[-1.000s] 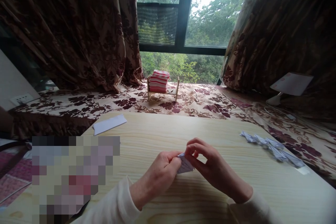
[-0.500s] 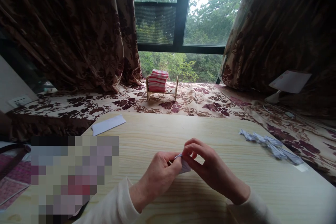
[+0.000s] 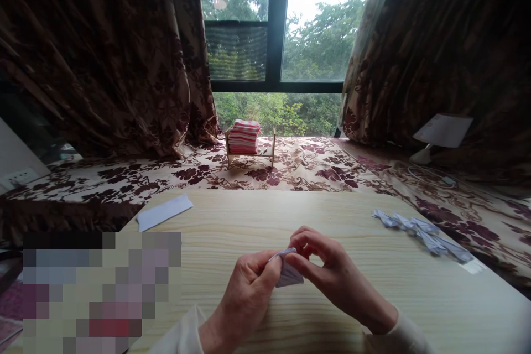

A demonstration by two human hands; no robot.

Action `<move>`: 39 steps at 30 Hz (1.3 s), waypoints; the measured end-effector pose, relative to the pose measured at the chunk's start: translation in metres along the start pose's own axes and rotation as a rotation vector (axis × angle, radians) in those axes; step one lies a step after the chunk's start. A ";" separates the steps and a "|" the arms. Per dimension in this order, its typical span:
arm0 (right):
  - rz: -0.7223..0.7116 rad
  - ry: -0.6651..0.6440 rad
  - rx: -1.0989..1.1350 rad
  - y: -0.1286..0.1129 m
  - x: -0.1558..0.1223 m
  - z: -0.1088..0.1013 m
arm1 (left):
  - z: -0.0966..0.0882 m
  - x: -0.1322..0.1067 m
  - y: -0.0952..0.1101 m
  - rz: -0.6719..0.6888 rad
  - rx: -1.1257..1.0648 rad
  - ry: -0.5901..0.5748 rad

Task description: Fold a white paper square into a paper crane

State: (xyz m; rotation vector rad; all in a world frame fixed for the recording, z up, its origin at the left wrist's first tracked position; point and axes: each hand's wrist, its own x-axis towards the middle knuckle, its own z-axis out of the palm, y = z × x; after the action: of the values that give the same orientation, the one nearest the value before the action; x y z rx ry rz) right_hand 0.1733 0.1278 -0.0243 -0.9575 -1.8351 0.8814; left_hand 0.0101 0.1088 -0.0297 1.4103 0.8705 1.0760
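Note:
A small folded piece of white paper (image 3: pixel 290 275) is held between both hands above the wooden table (image 3: pixel 332 321). My left hand (image 3: pixel 253 282) pinches its left side between thumb and fingers. At its upper right edge, my right hand (image 3: pixel 327 260) grips the paper with thumb and fingertips. The hands partly cover the paper, so its full shape is hidden. Several folded white paper pieces (image 3: pixel 427 232) lie in a row on the table's right side. A flat white paper strip (image 3: pixel 165 212) rests at the far left.
A blurred-out item (image 3: pixel 99 293) covers the table's left front. Beyond the table, a flowered cloth (image 3: pixel 311 163) spreads over the window ledge. A small wooden rack (image 3: pixel 271 152) there carries striped red-and-white cloths (image 3: pixel 244 137). A white lamp (image 3: pixel 443 129) stands at right.
The view has shifted slightly, so the scene sits lower and further left. More of the folded paper shows between the hands, and my right fingers have shifted along its upper edge.

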 end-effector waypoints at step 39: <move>-0.142 0.244 -0.041 0.007 0.000 0.009 | 0.005 0.002 -0.003 -0.273 -0.476 0.155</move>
State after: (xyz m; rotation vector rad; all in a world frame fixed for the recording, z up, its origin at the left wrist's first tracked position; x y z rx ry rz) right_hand 0.1675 0.1292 -0.0339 -0.9053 -1.6937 0.6139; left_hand 0.0152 0.1096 -0.0324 0.7979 0.8211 1.1000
